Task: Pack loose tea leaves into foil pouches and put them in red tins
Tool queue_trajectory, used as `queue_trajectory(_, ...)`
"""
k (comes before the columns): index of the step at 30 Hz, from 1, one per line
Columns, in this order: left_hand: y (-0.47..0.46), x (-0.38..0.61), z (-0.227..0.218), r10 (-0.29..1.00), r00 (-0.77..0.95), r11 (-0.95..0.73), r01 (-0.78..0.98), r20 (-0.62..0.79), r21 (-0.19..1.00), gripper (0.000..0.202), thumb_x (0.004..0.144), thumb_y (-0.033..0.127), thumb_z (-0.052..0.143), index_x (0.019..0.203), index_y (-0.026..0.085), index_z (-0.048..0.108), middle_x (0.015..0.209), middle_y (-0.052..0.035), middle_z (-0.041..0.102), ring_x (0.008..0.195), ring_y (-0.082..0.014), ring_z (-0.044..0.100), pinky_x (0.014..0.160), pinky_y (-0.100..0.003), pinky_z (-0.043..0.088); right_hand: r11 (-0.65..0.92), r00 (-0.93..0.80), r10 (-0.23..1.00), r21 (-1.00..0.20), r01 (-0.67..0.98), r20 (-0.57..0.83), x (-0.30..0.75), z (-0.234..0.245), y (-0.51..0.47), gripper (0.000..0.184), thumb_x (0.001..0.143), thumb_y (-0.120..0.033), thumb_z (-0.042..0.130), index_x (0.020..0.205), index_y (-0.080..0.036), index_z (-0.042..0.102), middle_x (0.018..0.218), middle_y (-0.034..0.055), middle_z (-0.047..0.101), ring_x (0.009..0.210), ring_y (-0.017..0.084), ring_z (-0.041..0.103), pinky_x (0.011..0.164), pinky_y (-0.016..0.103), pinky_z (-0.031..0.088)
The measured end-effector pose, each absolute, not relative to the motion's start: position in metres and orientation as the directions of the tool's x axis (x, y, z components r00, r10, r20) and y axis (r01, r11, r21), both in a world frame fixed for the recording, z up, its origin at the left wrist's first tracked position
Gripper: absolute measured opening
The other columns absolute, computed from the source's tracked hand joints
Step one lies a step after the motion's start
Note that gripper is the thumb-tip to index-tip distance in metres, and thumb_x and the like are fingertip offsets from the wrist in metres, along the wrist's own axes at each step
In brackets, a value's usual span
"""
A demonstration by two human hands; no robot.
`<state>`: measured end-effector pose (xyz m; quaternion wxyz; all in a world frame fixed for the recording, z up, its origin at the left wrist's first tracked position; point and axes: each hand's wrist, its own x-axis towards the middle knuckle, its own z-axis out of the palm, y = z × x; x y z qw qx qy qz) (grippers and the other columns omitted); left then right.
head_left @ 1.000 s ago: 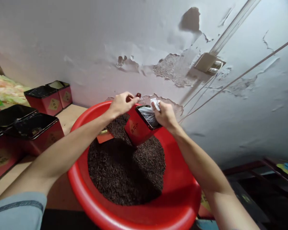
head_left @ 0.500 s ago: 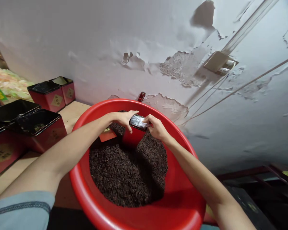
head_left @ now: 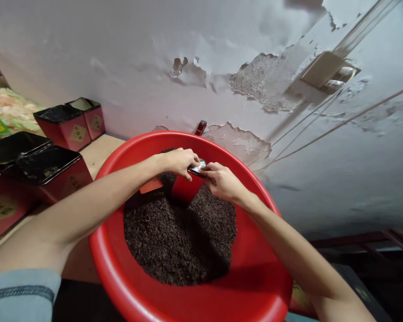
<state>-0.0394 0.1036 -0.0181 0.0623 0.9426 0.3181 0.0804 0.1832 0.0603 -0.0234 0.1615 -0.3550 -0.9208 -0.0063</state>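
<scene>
A red tin (head_left: 187, 190) stands tilted in dark loose tea leaves (head_left: 174, 250), which fill part of a large red tub (head_left: 255, 286). Shiny clear plastic bag material (head_left: 199, 167) shows at the tin's black-rimmed mouth. My left hand (head_left: 180, 162) is bent over the left side of the mouth, its fingers at the plastic and its thumb against the rim. From the right, my right hand (head_left: 223, 181) pinches at the plastic by the rim; its fingertips partly cover the opening. An orange-red flat piece (head_left: 151, 185) lies on the leaves under my left forearm.
Several open red-and-black tins (head_left: 52, 170) stand on a pale wooden table (head_left: 104, 150) at the left. Behind the tub rises a peeling wall (head_left: 137, 67) with a socket box (head_left: 324, 71) and hanging cords. A dark red handle end (head_left: 200, 127) sticks up behind the rim.
My left hand has moved from beside the tin to over its mouth, its fingers now bent in. Less of the plastic shows. The view has shifted slightly.
</scene>
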Motion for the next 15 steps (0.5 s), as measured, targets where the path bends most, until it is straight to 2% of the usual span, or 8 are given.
queue_trajectory(3,0.1,-0.031,-0.01,0.634,0.771,-0.773,0.627,0.058,0.099,0.043,0.079,0.037,0.076,0.121,0.026,0.076,0.143,-0.0094,0.062,0.128,-0.0308,0.052,0.103,-0.041,0.042,0.714,-0.699,0.696,-0.253,0.653,0.164,0.187,-0.005,0.072,0.042,0.083,-0.006,0.053,0.108,-0.023,0.083,0.106,0.0062,0.079,0.098,0.023,0.073,0.095,0.041,0.058)
queue_trajectory(6,0.095,-0.018,-0.002,0.656,0.754,-0.755,0.655,0.023,0.039,0.038,0.077,0.039,0.075,0.11,0.021,0.079,0.139,-0.0121,0.062,0.125,-0.0312,0.051,0.103,-0.04,0.042,0.558,-0.615,0.788,-0.447,0.699,0.023,0.187,0.004,0.098,0.025,0.078,-0.014,0.068,0.094,-0.023,0.084,0.091,0.0032,0.081,0.085,0.021,0.075,0.086,0.036,0.06)
queue_trajectory(8,0.094,-0.013,0.002,0.669,0.743,-0.743,0.668,0.008,0.036,0.037,0.077,0.04,0.075,0.105,0.018,0.079,0.135,-0.0147,0.063,0.122,-0.032,0.051,0.103,-0.04,0.043,0.45,-0.544,0.839,-0.54,0.711,-0.016,0.184,0.003,0.116,0.014,0.071,-0.02,0.077,0.083,-0.021,0.084,0.083,0.0031,0.08,0.077,0.02,0.073,0.078,0.033,0.06)
queue_trajectory(11,0.095,-0.017,0.0,0.697,0.717,-0.711,0.691,-0.003,0.13,0.041,0.077,0.044,0.073,0.106,0.016,0.079,0.134,-0.0176,0.061,0.123,-0.0346,0.052,0.104,-0.043,0.044,0.383,-0.517,0.855,-0.632,0.674,-0.033,0.18,-0.005,0.135,0.017,0.065,-0.025,0.082,0.081,-0.019,0.083,0.076,0.0032,0.078,0.07,0.019,0.07,0.071,0.031,0.059)
queue_trajectory(13,0.097,-0.03,-0.005,0.695,0.719,-0.696,0.675,-0.003,0.247,0.049,0.079,0.044,0.07,0.12,0.018,0.075,0.142,-0.016,0.057,0.129,-0.033,0.052,0.11,-0.042,0.042,0.365,-0.518,0.855,-0.665,0.651,-0.038,0.178,-0.011,0.139,0.026,0.066,-0.027,0.082,0.09,-0.017,0.083,0.077,0.0039,0.078,0.069,0.018,0.069,0.069,0.031,0.058)
queue_trajectory(15,0.096,-0.048,-0.011,0.686,0.728,-0.684,0.631,0.027,0.365,0.062,0.081,0.037,0.065,0.141,0.021,0.062,0.153,-0.012,0.051,0.137,-0.0277,0.049,0.115,-0.036,0.039,0.39,-0.514,0.857,-0.62,0.681,-0.025,0.176,-0.014,0.137,0.028,0.072,-0.028,0.079,0.097,-0.017,0.084,0.08,0.0048,0.079,0.069,0.018,0.069,0.069,0.032,0.057)
